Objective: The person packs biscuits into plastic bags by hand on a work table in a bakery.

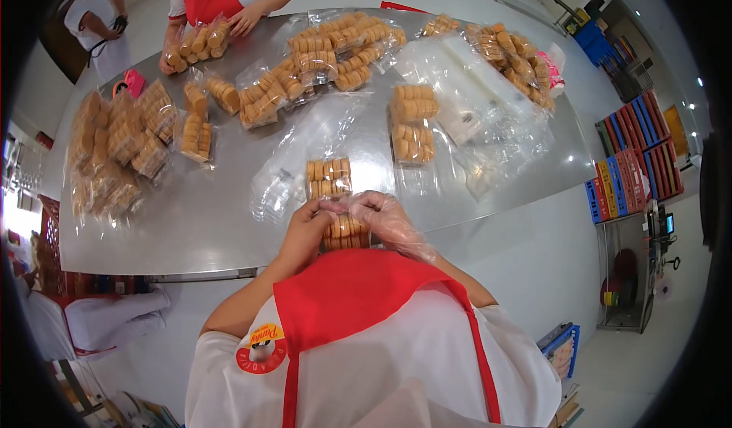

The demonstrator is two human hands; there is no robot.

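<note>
Close to my apron, a clear plastic bag of round cookies (329,178) lies at the table's near edge, its cookies stacked in rows. More rows of cookies (347,233) show below my fingers; whether both groups share one bag I cannot tell. My left hand (308,226), bare, is closed with its fingertips pinching the plastic between the two groups. Against it, my right hand (386,220) wears a clear plastic glove and pinches the same spot. Just to the right lies another bagged pair of cookie stacks (414,123).
Filled cookie bags (118,146) pile up on the left of the steel table (221,230), with more (313,54) along the back. Flat clear bags (450,85) lie at the right. Across the table, a person in a red apron (210,2) handles a cookie bag (200,43).
</note>
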